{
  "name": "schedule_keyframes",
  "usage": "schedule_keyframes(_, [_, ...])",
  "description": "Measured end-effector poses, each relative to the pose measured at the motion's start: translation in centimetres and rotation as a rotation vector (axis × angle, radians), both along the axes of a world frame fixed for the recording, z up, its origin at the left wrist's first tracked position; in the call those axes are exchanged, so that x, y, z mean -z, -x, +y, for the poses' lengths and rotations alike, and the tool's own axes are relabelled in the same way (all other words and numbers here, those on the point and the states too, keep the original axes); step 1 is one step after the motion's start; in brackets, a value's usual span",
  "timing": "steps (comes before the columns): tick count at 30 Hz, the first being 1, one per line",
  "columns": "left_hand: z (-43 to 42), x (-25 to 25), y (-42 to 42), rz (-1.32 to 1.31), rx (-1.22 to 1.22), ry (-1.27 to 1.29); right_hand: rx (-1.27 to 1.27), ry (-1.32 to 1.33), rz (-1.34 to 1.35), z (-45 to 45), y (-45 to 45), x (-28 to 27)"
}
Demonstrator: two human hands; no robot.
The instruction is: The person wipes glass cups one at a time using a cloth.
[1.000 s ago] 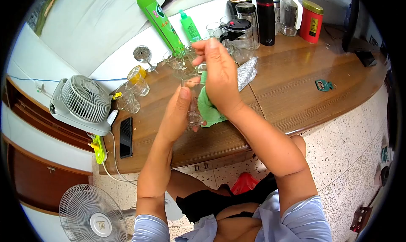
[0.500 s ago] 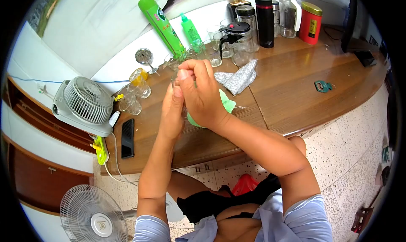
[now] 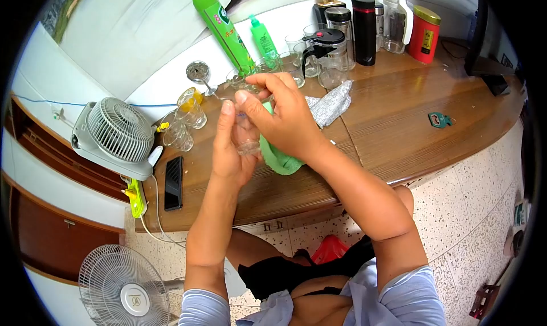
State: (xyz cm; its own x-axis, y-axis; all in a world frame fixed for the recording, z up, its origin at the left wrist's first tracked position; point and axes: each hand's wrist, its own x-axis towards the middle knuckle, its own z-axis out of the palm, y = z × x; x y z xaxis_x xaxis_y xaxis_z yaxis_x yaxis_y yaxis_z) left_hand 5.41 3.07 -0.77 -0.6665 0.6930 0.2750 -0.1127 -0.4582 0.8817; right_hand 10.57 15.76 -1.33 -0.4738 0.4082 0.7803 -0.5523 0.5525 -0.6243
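Observation:
Above the near part of the wooden table, my left hand [image 3: 229,152] is closed around a clear drinking glass [image 3: 248,148]. The base of the glass shows beside the palm, while its upper part is largely covered by my fingers. My right hand [image 3: 285,118] is bent over the glass from the right, thumb and fingers curled, gripping a green cloth [image 3: 280,160]. Part of the cloth hangs below that hand, and a bit of it shows between thumb and fingers. How far the cloth reaches into the glass is hidden.
A grey cloth [image 3: 331,105] lies beyond my right hand. Behind stand a glass teapot [image 3: 330,61], a black flask [image 3: 363,33] and a green spray can [image 3: 225,33]. Several glasses [image 3: 178,137], a phone [image 3: 173,183] and a small fan [image 3: 117,133] are on the left.
My hands have moved slightly apart, and the glass shows between them. More of the green cloth now hangs below my right hand. The view has shifted a little.

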Motion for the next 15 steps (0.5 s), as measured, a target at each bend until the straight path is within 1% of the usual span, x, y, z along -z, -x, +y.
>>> schedule_keyframes(2, [-1.1, 0.4, 1.3, 0.035, -0.107, 0.04, 0.165, -0.146, 0.07, 0.1, 0.1, 0.2])
schedule_keyframes(5, [-1.4, 0.4, 1.9, 0.097, -0.266, 0.036, 0.082, -0.227, -0.004, 0.0, -0.7, -0.2])
schedule_keyframes(6, [-1.3, 0.3, 2.0, 0.121, -0.316, 0.023, -0.059, -0.109, -0.111, 0.0, -0.6, -0.1])
schedule_keyframes(8, [-1.5, 0.5, 2.5, 0.09, -0.316, -0.006, -0.339, 0.13, -0.325, 0.1, -0.3, 0.2])
schedule_keyframes(11, [-1.5, 0.3, 2.4, 0.021, -0.264, -0.041, -0.33, 0.126, -0.377, 0.7, 0.0, 0.4])
schedule_keyframes(13, [-1.4, -0.1, 2.2, -0.036, -0.214, -0.077, -0.132, 0.001, -0.121, 0.5, 0.7, 0.9])
schedule_keyframes(15, [-1.5, -0.2, 2.2, -0.049, -0.163, -0.095, -0.117, 0.013, -0.099, 0.5, 0.7, 0.9])
